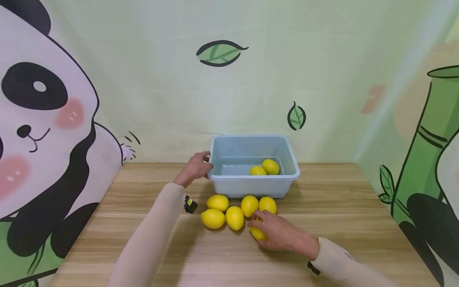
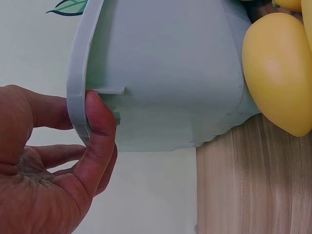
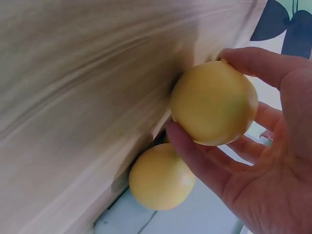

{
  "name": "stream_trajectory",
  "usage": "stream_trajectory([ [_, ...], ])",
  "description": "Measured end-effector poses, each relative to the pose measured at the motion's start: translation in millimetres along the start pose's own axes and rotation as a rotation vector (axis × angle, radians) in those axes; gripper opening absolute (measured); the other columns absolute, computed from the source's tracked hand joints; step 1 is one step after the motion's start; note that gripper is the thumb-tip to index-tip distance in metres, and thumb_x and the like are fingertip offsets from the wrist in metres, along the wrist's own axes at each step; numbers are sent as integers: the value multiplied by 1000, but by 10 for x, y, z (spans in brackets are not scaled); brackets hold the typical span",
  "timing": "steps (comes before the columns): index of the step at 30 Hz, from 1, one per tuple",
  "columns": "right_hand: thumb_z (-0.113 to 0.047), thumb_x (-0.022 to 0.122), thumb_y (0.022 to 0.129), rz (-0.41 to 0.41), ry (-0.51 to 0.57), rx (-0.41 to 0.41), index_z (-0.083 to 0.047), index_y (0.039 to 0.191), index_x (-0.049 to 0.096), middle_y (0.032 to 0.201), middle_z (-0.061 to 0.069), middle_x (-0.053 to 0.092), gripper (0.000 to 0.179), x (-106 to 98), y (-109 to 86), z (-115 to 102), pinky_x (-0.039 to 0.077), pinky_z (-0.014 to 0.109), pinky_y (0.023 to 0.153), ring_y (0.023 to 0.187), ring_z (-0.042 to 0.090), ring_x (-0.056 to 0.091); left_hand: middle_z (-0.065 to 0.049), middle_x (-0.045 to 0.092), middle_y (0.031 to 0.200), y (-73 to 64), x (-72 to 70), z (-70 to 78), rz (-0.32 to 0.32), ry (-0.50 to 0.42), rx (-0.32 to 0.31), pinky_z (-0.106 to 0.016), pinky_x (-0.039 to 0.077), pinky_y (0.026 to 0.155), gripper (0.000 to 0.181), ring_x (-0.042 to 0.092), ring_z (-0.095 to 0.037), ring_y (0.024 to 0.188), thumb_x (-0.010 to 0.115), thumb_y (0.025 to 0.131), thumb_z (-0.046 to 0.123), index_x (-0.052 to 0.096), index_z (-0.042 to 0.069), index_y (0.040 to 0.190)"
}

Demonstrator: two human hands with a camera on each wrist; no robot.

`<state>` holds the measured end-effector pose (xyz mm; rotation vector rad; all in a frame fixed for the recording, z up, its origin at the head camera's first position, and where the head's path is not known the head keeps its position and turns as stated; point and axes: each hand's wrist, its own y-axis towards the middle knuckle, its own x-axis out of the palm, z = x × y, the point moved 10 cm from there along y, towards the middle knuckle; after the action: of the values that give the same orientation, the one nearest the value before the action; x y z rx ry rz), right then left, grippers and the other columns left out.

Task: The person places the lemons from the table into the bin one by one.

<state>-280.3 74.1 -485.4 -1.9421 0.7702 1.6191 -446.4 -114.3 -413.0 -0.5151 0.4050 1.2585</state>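
Note:
A light-blue plastic bin [image 1: 236, 186] stands near the wall. My left hand [image 1: 195, 166] grips its left rim; in the left wrist view, the thumb and fingers [image 2: 100, 112] pinch either side of the lip. Two yellow lemons [image 1: 270, 167] lie inside. In front of the bin, my right hand [image 1: 281, 233] holds a lemon [image 3: 212, 102] low over the table, thumb and fingertips spread around its sides. Several more lemons [image 1: 234, 218] are grouped on the tabletop between the hands, and one lemon [image 3: 162, 176] shows just beyond the right hand in the right wrist view.
A wood-grain table [image 1: 118, 223] carries everything. Behind it hangs a pale green backdrop [image 1: 161, 99] with printed leaves and a panda, and the bin stands close to it. More printed cloth [image 1: 412, 159] borders the right side.

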Motion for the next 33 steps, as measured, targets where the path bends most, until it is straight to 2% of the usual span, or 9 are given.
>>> stream_trajectory([
  [4,-27,78,80,-69,14,-2,-20,123,64,126,5,57,46,80,-7,-10,55,36,88,106,18,58,-21,53,130,3,8,-8,-1,1,-10,-29,60,72,58,62,-33,104,52,94,12,37,6,150],
  [7,-32,78,81,-102,14,-6,-22,122,64,126,5,57,44,137,-17,-23,55,35,89,106,18,59,-22,53,131,15,7,-18,7,9,-9,-29,60,72,58,63,-31,102,52,95,11,36,5,150],
  [11,-39,78,81,-96,-4,-18,-22,122,63,125,4,55,47,169,-18,-23,54,34,90,106,17,57,-22,53,131,27,5,-19,8,9,-3,-30,60,72,59,63,-31,101,53,95,11,35,4,151],
  [21,-34,77,81,-100,-11,-12,-24,117,64,119,0,55,40,210,-5,-9,53,32,87,102,13,55,-22,53,131,30,22,-32,5,17,-2,-28,60,71,59,62,-29,98,53,95,11,35,4,151],
  [26,-33,77,81,-94,-10,-16,-24,115,64,119,0,56,37,178,-9,-18,54,31,84,100,13,56,-22,53,130,24,29,-18,4,17,7,-28,60,70,58,62,-29,98,53,95,11,36,4,150],
  [33,-32,78,78,-75,6,-19,-23,114,65,121,0,59,39,60,0,-39,54,33,87,103,13,58,-22,54,129,18,22,-19,9,16,2,-28,60,71,56,62,-28,97,52,95,10,38,4,149],
])
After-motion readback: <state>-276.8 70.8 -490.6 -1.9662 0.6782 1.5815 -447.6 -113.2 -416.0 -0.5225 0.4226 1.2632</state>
